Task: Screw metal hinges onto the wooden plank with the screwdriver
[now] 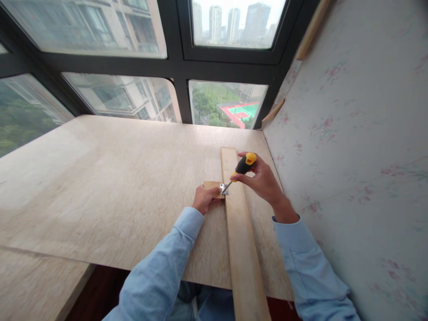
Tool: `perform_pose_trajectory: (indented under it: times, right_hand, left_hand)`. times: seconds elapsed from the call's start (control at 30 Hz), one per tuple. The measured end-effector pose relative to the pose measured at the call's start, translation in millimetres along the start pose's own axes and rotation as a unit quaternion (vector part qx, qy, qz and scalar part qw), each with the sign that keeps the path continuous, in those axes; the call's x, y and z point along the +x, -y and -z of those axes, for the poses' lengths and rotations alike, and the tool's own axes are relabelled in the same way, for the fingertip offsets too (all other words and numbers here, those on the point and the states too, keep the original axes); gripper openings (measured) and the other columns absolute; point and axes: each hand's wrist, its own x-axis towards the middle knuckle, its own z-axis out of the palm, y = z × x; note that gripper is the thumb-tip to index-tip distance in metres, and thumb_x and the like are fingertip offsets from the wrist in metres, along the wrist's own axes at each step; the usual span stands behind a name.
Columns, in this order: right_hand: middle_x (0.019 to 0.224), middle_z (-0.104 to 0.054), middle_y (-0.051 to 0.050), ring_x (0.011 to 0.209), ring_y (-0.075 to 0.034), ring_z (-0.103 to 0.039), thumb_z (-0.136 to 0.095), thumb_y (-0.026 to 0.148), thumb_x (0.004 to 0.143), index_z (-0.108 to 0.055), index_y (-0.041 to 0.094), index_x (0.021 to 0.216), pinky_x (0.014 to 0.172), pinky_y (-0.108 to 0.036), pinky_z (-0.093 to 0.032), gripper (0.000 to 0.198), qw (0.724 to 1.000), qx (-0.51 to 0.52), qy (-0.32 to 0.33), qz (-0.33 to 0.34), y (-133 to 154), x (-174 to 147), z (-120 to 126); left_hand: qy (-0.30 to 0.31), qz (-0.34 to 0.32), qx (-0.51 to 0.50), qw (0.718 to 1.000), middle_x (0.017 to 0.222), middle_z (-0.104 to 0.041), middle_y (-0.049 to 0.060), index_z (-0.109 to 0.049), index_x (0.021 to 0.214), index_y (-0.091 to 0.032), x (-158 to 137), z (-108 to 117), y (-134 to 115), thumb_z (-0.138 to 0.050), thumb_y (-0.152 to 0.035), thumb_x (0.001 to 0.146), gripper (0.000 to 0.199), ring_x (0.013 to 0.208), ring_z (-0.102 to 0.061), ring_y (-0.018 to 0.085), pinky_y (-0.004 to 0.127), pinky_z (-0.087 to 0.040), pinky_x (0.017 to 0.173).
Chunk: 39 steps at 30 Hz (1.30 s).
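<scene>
Gripping a block [213, 183], left hand [203, 199] partly covers it; board [241, 236] cropped below.

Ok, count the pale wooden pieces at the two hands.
2: a long, flat, pale wooden board on the beige marbled ledge, and a small, pale wooden block to its left, gripped by the left hand. Others could be hidden beneath the hands.
</scene>
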Motion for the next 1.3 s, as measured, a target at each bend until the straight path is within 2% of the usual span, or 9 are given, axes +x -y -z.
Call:
perform_pose_trajectory:
  times: [0.1, 0.23, 0.33, 0.53, 0.8, 0.87, 1.03, 1.2, 1.3]
  right_hand:
    - [0.103, -0.066, -0.003, 0.094, -0.022, -0.065, -0.085, 0.045, 0.068, -0.054, 0.028, 0.124, 0.09, -0.042, -0.056, 0.067, 0.999, -0.026, -0.027, 0.008, -5.7, 0.3, -5.2]
    - [0.132, -0.059, -0.006, 0.124, -0.022, -0.057, -0.072, 0.043, 0.084, -0.041, 0.036, 0.138, 0.101, -0.043, -0.052, 0.062, 0.985, 0.142, 0.101, 0.001, -2.3, -2.0, 0.9]
    - [0.125, -0.065, -0.006, 0.117, -0.023, -0.063, -0.074, 0.041, 0.083, -0.047, 0.034, 0.134, 0.1, -0.044, -0.052, 0.058, 0.978, 0.161, 0.132, -0.012, 6.4, -2.9, 7.1]
    - [0.098, -0.064, -0.003, 0.081, -0.019, -0.063, -0.087, 0.047, 0.064, -0.058, 0.025, 0.116, 0.08, -0.038, -0.057, 0.063, 0.997, -0.064, -0.024, 0.019, 6.5, -1.4, -2.9]
    - [0.13, -0.059, -0.007, 0.122, -0.023, -0.059, -0.071, 0.042, 0.084, -0.036, 0.034, 0.138, 0.102, -0.046, -0.05, 0.065, 0.977, 0.124, 0.174, -0.003, 4.3, -5.1, 7.2]
    - [0.114, -0.068, -0.006, 0.106, -0.023, -0.067, -0.074, 0.043, 0.081, -0.042, 0.03, 0.134, 0.096, -0.047, -0.054, 0.063, 0.983, 0.089, 0.155, -0.029, 8.9, -4.3, 7.9]
    - [0.087, -0.068, -0.002, 0.079, -0.023, -0.068, -0.084, 0.051, 0.066, -0.053, 0.024, 0.122, 0.08, -0.044, -0.058, 0.07, 0.993, -0.108, -0.022, -0.045, 9.3, -0.5, 0.4]
    - [0.127, -0.062, -0.009, 0.119, -0.025, -0.061, -0.073, 0.051, 0.079, -0.033, 0.031, 0.142, 0.098, -0.045, -0.054, 0.077, 0.991, 0.044, 0.118, -0.035, 1.8, -3.4, 4.6]
    - [0.127, -0.063, -0.007, 0.119, -0.024, -0.063, -0.07, 0.047, 0.083, -0.035, 0.033, 0.141, 0.1, -0.046, -0.053, 0.069, 0.983, 0.1, 0.154, -0.028, 4.3, -4.0, 7.1]
  left_hand:
    - [0.001, -0.003, 0.002, 1.0, 0.078, -0.073, 0.006, -0.068, 0.082, -0.011, -0.9, 0.0, -0.5, -0.076, -0.011, 0.054, 0.03, 0.069, -0.069, 0.02, 0.031, -0.059, 0.061]
    - [-0.001, -0.004, 0.008, 1.0, 0.078, -0.073, 0.005, -0.068, 0.081, -0.013, 0.6, 0.8, 0.6, -0.076, -0.012, 0.055, 0.028, 0.07, -0.069, 0.02, 0.03, -0.058, 0.06]
    - [0.003, -0.003, 0.002, 1.0, 0.079, -0.073, 0.006, -0.068, 0.082, -0.012, 2.6, 1.7, 2.0, -0.076, -0.012, 0.054, 0.029, 0.071, -0.069, 0.021, 0.031, -0.058, 0.062]
    - [-0.001, -0.006, -0.001, 1.0, 0.078, -0.073, 0.007, -0.068, 0.082, -0.011, 1.5, 1.3, 1.4, -0.076, -0.012, 0.053, 0.03, 0.07, -0.069, 0.021, 0.032, -0.058, 0.062]
    - [-0.002, -0.003, -0.004, 1.0, 0.078, -0.073, 0.006, -0.067, 0.083, -0.011, 1.0, 2.1, -0.3, -0.077, -0.011, 0.052, 0.033, 0.069, -0.068, 0.02, 0.03, -0.058, 0.06]
    - [0.0, -0.004, -0.005, 1.0, 0.079, -0.073, 0.006, -0.067, 0.084, -0.01, 1.1, 2.0, 0.1, -0.077, -0.012, 0.052, 0.033, 0.07, -0.069, 0.02, 0.031, -0.058, 0.06]
    - [0.003, -0.006, -0.002, 1.0, 0.079, -0.073, 0.007, -0.068, 0.084, -0.01, 0.1, 1.1, 0.4, -0.077, -0.012, 0.052, 0.033, 0.07, -0.069, 0.02, 0.032, -0.058, 0.061]
    - [0.005, -0.006, 0.001, 1.0, 0.079, -0.073, 0.007, -0.067, 0.085, -0.01, 1.7, 2.6, 1.0, -0.078, -0.012, 0.052, 0.034, 0.07, -0.069, 0.02, 0.032, -0.058, 0.062]
    - [0.001, -0.003, 0.0, 1.0, 0.079, -0.073, 0.007, -0.067, 0.084, -0.01, 2.4, 2.5, 0.9, -0.077, -0.012, 0.053, 0.033, 0.069, -0.069, 0.02, 0.032, -0.058, 0.061]
